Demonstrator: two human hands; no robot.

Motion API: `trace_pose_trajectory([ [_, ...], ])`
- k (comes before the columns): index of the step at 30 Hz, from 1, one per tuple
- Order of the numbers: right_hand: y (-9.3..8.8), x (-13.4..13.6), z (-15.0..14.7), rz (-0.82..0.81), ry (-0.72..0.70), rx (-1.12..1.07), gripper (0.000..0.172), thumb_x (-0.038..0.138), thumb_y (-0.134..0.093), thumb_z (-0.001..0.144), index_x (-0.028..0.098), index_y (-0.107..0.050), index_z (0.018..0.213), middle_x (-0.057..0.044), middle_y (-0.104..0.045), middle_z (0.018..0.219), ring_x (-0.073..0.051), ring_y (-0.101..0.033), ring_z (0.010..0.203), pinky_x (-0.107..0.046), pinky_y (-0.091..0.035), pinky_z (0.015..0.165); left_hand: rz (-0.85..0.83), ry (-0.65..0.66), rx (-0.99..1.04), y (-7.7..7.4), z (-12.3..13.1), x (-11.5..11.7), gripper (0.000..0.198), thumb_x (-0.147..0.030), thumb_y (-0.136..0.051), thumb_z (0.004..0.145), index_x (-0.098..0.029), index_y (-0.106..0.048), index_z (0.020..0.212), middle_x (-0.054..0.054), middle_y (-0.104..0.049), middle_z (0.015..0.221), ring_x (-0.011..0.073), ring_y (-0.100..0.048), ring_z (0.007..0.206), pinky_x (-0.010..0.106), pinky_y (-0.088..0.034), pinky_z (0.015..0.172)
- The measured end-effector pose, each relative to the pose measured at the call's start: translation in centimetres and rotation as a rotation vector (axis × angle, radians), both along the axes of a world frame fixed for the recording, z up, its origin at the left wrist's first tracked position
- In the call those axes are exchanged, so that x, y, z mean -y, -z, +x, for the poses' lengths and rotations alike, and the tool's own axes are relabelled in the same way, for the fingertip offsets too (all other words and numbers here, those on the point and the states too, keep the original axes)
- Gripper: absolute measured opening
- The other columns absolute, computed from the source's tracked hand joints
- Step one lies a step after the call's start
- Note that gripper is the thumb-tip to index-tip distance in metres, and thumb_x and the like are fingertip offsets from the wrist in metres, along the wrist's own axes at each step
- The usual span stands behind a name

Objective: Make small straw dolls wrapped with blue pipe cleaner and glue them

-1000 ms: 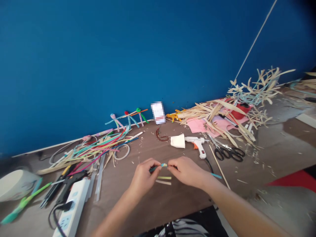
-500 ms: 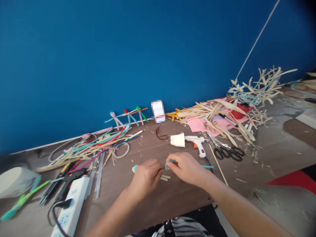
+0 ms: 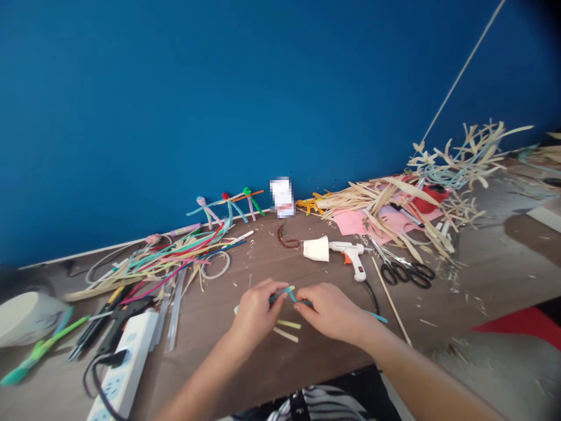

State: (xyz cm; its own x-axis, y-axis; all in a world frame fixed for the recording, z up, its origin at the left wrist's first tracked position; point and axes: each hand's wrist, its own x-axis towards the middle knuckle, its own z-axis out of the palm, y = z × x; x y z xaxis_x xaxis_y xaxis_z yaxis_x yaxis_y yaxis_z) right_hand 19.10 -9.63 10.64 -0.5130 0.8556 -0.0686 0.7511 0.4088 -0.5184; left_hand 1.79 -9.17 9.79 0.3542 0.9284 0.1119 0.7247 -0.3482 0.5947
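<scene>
My left hand (image 3: 258,310) is closed around a pale-blue pipe cleaner (image 3: 292,294), its thumb and fingers pinching near the middle of the view. My right hand (image 3: 329,310) pinches the blue strand a little to the right, and a blue end sticks out past that hand. Between the two hands the blue piece bends, with a pale-yellow tip showing at the bend. Two pale strips, one yellow-green (image 3: 289,324) and one cream (image 3: 286,335), project from beneath my left hand. My fingers hide how the pieces join.
Behind lie a white cup (image 3: 316,249), a glue gun (image 3: 354,257), scissors (image 3: 409,272) and a thin wooden stick (image 3: 391,301). Coloured pipe cleaners (image 3: 162,260) and a power strip (image 3: 127,362) occupy the left. Small figures (image 3: 228,202) lean on the blue wall; dried strips (image 3: 372,196) pile up right.
My right hand has come slightly lower, and the blue strand now bends between the hands with its tip up. More of the pale strips shows beside my left hand.
</scene>
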Motion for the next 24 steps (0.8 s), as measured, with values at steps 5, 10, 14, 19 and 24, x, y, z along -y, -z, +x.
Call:
trace_pose_trajectory([
  [5, -0.6, 0.3, 0.1, 0.039, -0.005, 0.016, 0.021, 0.026, -0.04, 0.083, 0.019, -0.058, 0.076, -0.002, -0.063, 0.072, -0.014, -0.054, 0.066, -0.023, -0.025, 0.056, 0.009, 0.039, -0.065, 0.0, -0.2, -0.2, 0.018, -0.02, -0.044, 0.078, -0.022, -0.062, 0.082, 0.001, -0.06, 0.073, 0.0132, -0.054, 0.067, 0.021, -0.037, 0.06],
  [10, -1.3, 0.1, 0.2, 0.042, -0.02, -0.026, 0.02, 0.025, -0.041, 0.082, 0.019, -0.059, 0.077, -0.002, -0.062, 0.074, -0.014, -0.053, 0.067, -0.023, -0.028, 0.059, 0.04, 0.072, -0.142, -0.1, -0.1, 0.2, 0.016, -0.019, -0.046, 0.075, -0.021, -0.061, 0.078, 0.001, -0.058, 0.07, 0.0126, -0.053, 0.065, 0.02, -0.036, 0.056],
  [14, -1.0, -0.9, 0.4, 0.022, 0.016, -0.15, 0.018, 0.022, -0.042, 0.081, 0.018, -0.058, 0.075, 0.0, -0.061, 0.07, -0.011, -0.05, 0.063, -0.021, -0.028, 0.056, 0.049, 0.143, -0.102, -0.5, 0.1, 0.5, 0.015, -0.016, -0.045, 0.074, -0.02, -0.059, 0.076, 0.002, -0.058, 0.072, 0.0128, -0.053, 0.067, 0.021, -0.037, 0.059],
  [19, 0.6, -1.6, 0.8, -0.094, 0.062, -0.25, 0.026, 0.025, -0.036, 0.084, 0.016, -0.056, 0.07, 0.001, -0.057, 0.064, -0.01, -0.046, 0.059, -0.02, -0.026, 0.051, 0.048, 0.099, 0.065, -0.9, 0.1, 0.6, 0.015, -0.016, -0.042, 0.076, -0.018, -0.057, 0.077, 0.002, -0.056, 0.071, 0.0126, -0.052, 0.065, 0.022, -0.038, 0.059],
  [24, 1.2, -0.6, 0.5, -0.104, 0.016, -0.126, 0.028, 0.024, -0.035, 0.085, 0.015, -0.056, 0.069, -0.001, -0.057, 0.063, -0.01, -0.047, 0.057, -0.021, -0.023, 0.051, 0.017, -0.012, 0.087, -0.2, 0.3, 0.7, 0.013, -0.017, -0.043, 0.076, -0.017, -0.056, 0.075, 0.003, -0.057, 0.07, 0.0134, -0.053, 0.064, 0.022, -0.039, 0.056],
])
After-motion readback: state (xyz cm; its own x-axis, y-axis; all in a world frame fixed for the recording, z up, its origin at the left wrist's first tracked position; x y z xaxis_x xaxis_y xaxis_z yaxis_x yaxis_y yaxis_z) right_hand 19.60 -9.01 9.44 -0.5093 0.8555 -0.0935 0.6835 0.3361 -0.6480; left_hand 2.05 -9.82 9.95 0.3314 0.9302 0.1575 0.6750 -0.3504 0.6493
